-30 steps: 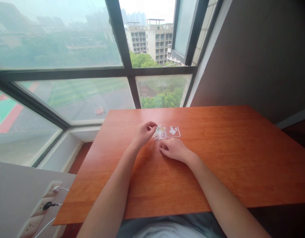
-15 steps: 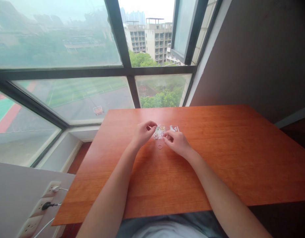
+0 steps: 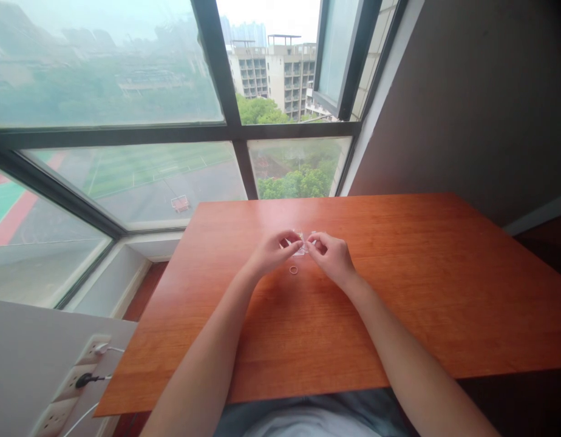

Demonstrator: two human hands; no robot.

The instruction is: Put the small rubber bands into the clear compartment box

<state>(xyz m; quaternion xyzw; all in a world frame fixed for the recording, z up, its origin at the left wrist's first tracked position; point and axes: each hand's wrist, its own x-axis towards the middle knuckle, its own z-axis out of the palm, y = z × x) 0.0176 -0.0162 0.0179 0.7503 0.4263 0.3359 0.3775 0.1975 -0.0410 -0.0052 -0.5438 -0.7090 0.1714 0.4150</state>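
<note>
My left hand [image 3: 279,249] and my right hand [image 3: 328,250] meet almost fingertip to fingertip above the middle of the table. Thumb and fingers are pinched together on each. Whatever lies between the fingertips is too small to name. Behind and below them is a clear plastic tray [image 3: 299,252] with small parts, mostly covered by the hands. A small pale ring [image 3: 294,270] lies on the wood just in front of the tray, touched by neither hand.
The reddish-brown wooden table [image 3: 399,291] spreads out on both sides. Large windows [image 3: 125,164] rise behind its far edge. Sockets with plugs [image 3: 87,379] and cables are on the low wall at the left.
My left hand has moved right and slightly down, and my right hand slightly right, bringing the fingertips together. More of the clear tray and the white pieces beside it are now covered.
</note>
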